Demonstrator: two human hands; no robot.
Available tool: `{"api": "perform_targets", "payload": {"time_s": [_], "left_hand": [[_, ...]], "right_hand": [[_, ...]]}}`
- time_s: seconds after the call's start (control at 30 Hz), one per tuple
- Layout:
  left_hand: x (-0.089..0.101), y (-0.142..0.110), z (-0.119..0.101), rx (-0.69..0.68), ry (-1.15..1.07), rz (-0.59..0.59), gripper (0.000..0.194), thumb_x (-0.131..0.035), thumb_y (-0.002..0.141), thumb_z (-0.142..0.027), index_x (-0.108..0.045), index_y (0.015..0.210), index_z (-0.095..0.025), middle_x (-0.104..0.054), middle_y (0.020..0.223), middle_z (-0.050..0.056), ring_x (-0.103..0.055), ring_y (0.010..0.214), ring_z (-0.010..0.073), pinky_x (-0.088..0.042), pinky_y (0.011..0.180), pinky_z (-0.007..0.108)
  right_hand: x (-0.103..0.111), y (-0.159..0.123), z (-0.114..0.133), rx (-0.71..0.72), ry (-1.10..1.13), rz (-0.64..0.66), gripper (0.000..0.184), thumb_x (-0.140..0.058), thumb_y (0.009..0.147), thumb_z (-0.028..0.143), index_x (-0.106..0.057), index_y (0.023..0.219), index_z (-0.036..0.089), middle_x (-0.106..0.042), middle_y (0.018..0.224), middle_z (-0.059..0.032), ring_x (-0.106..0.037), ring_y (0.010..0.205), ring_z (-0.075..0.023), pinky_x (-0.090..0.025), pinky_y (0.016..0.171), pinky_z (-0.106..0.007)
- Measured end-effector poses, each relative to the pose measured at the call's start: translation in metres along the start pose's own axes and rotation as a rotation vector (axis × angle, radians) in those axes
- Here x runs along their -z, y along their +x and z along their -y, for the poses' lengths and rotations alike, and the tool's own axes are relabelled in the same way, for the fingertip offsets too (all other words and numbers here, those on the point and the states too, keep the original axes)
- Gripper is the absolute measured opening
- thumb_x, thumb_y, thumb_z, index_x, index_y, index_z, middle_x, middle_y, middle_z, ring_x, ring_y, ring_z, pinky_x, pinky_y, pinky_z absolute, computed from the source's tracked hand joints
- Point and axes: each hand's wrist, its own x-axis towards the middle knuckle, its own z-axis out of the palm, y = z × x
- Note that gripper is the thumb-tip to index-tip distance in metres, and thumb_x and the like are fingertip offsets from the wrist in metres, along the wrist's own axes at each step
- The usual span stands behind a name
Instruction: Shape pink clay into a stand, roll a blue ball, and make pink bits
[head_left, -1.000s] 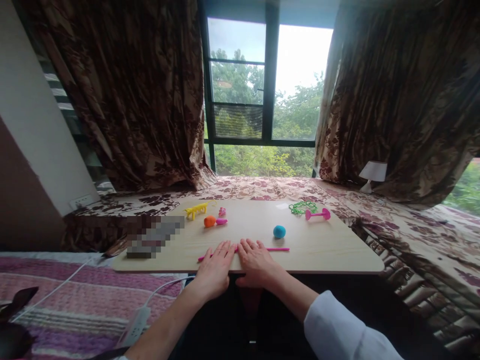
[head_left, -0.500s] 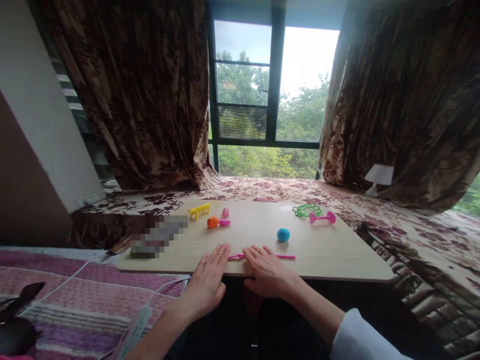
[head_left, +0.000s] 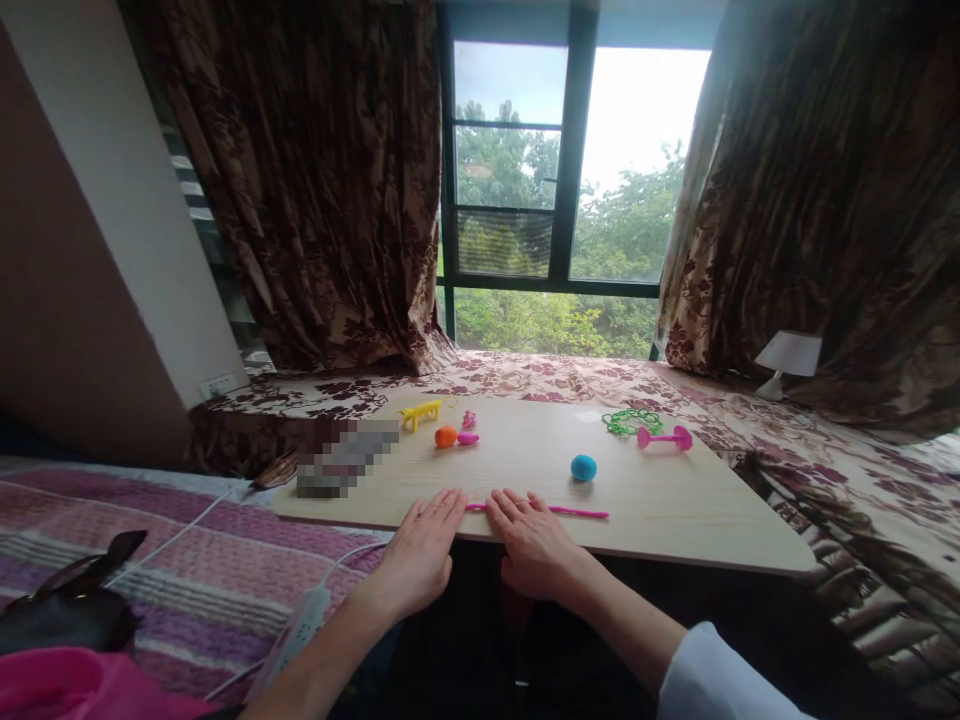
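Note:
A thin pink roll of what looks like modelling clay (head_left: 581, 513) lies along the near side of the table. My left hand (head_left: 426, 545) rests flat, fingers stretched out, over its left end. Across its middle lies my right hand (head_left: 536, 540), also flat with the palm down. A short piece of the roll shows between the hands, and a longer one sticks out to the right. Just beyond my right hand sits a blue ball (head_left: 583, 468). An orange lump (head_left: 445, 437) touches or nearly touches a small pink lump (head_left: 468, 438) farther back.
The pale table (head_left: 705, 520) also bears a yellow four-legged figure (head_left: 421, 413), a small pink shape (head_left: 469, 419), a green tangled string (head_left: 632, 422), a pink dumbbell shape (head_left: 664, 439) and a blurred-out grey object (head_left: 346, 462). A power strip (head_left: 300, 625) lies left.
The whole view has swung left, so things appear farther right. Both hands stay flat on the pink roll; the stretch between them looks smoother than before.

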Motion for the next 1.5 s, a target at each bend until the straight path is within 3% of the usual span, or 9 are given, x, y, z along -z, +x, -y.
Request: {"api": "perform_targets", "payload": {"time_s": [0.13, 0.3, 0.4, 0.57, 0.73, 0.93, 1.17, 1.37, 1.5], "left_hand": [[0.001, 0.005, 0.0, 0.016, 0.017, -0.008, 0.076, -0.036, 0.062, -0.004, -0.026, 0.136, -0.016, -0.024, 0.145, 0.006, -0.017, 0.133, 0.0168, -0.011, 0.109, 0.04], [-0.006, -0.018, -0.004, -0.05, 0.014, -0.045, 0.081, -0.035, 0.061, -0.001, -0.019, 0.138, -0.02, -0.017, 0.147, 0.001, -0.011, 0.134, 0.0141, -0.007, 0.11, 0.039], [-0.009, -0.016, -0.002, -0.044, 0.008, -0.045, 0.083, -0.035, 0.061, -0.001, -0.017, 0.139, -0.021, -0.015, 0.147, 0.001, -0.01, 0.134, 0.0152, -0.008, 0.109, 0.041], [-0.005, 0.005, 0.022, -0.022, -0.02, -0.028, 0.083, -0.036, 0.06, -0.004, -0.015, 0.139, -0.02, -0.017, 0.147, 0.002, -0.012, 0.134, 0.0144, -0.012, 0.109, 0.04], [-0.005, -0.012, 0.042, 0.031, 0.035, -0.15, 0.077, -0.033, 0.066, -0.004, -0.013, 0.139, -0.016, -0.017, 0.147, 0.004, -0.01, 0.134, 0.0137, -0.013, 0.109, 0.039], [-0.005, -0.036, 0.031, -0.001, 0.075, -0.15, 0.077, -0.034, 0.066, -0.004, -0.015, 0.139, -0.018, -0.018, 0.147, 0.003, -0.011, 0.134, 0.015, -0.014, 0.109, 0.039], [-0.001, -0.028, 0.033, 0.032, 0.078, -0.102, 0.078, -0.035, 0.064, -0.004, -0.019, 0.138, -0.019, -0.021, 0.146, 0.003, -0.014, 0.134, 0.0151, -0.015, 0.109, 0.04], [-0.003, -0.036, 0.027, 0.01, 0.049, -0.097, 0.081, -0.036, 0.063, -0.004, -0.016, 0.139, -0.021, -0.02, 0.146, 0.002, -0.013, 0.134, 0.0147, -0.011, 0.109, 0.041], [-0.005, -0.027, 0.03, 0.049, 0.033, -0.076, 0.077, -0.036, 0.064, -0.005, -0.02, 0.138, -0.019, -0.024, 0.145, 0.004, -0.016, 0.133, 0.016, -0.012, 0.108, 0.042]], "right_hand": [[-0.003, 0.01, -0.001, -0.037, -0.046, 0.01, 0.079, -0.05, 0.066, 0.027, -0.021, 0.137, 0.01, -0.021, 0.144, -0.0139, -0.02, 0.13, -0.0277, -0.015, 0.104, -0.046], [-0.012, -0.007, 0.003, 0.025, -0.064, -0.01, 0.085, -0.051, 0.064, 0.027, -0.015, 0.139, 0.01, -0.015, 0.146, -0.0137, -0.016, 0.132, -0.0285, -0.012, 0.105, -0.046], [-0.01, -0.006, 0.003, 0.013, -0.067, 0.005, 0.084, -0.05, 0.065, 0.026, -0.015, 0.139, 0.01, -0.015, 0.146, -0.0133, -0.015, 0.132, -0.0281, -0.012, 0.105, -0.047], [-0.004, 0.015, -0.003, -0.026, -0.044, 0.03, 0.079, -0.049, 0.065, 0.025, -0.021, 0.137, 0.01, -0.022, 0.144, -0.0143, -0.021, 0.13, -0.0278, -0.017, 0.103, -0.048], [-0.01, 0.019, -0.005, -0.019, -0.027, 0.003, 0.082, -0.05, 0.062, 0.025, -0.021, 0.137, 0.01, -0.022, 0.144, -0.0144, -0.02, 0.13, -0.0284, -0.017, 0.103, -0.048], [-0.007, 0.015, -0.003, -0.019, -0.013, -0.002, 0.08, -0.047, 0.064, 0.023, -0.02, 0.137, 0.008, -0.025, 0.142, -0.0154, -0.022, 0.129, -0.0265, -0.015, 0.104, -0.046], [-0.002, 0.029, 0.006, 0.057, 0.018, 0.021, 0.092, -0.055, 0.058, 0.037, -0.018, 0.138, 0.01, -0.022, 0.143, -0.0147, -0.02, 0.13, -0.0287, -0.011, 0.105, -0.046], [-0.009, 0.025, 0.016, 0.088, -0.052, -0.03, 0.084, -0.052, 0.062, 0.024, -0.018, 0.138, 0.012, -0.022, 0.144, -0.0128, -0.02, 0.13, -0.0264, -0.01, 0.105, -0.045], [-0.008, 0.031, 0.019, 0.072, -0.095, -0.012, 0.084, -0.053, 0.062, 0.023, -0.018, 0.138, 0.011, -0.023, 0.143, -0.0141, -0.021, 0.129, -0.0276, -0.012, 0.105, -0.046]]}}
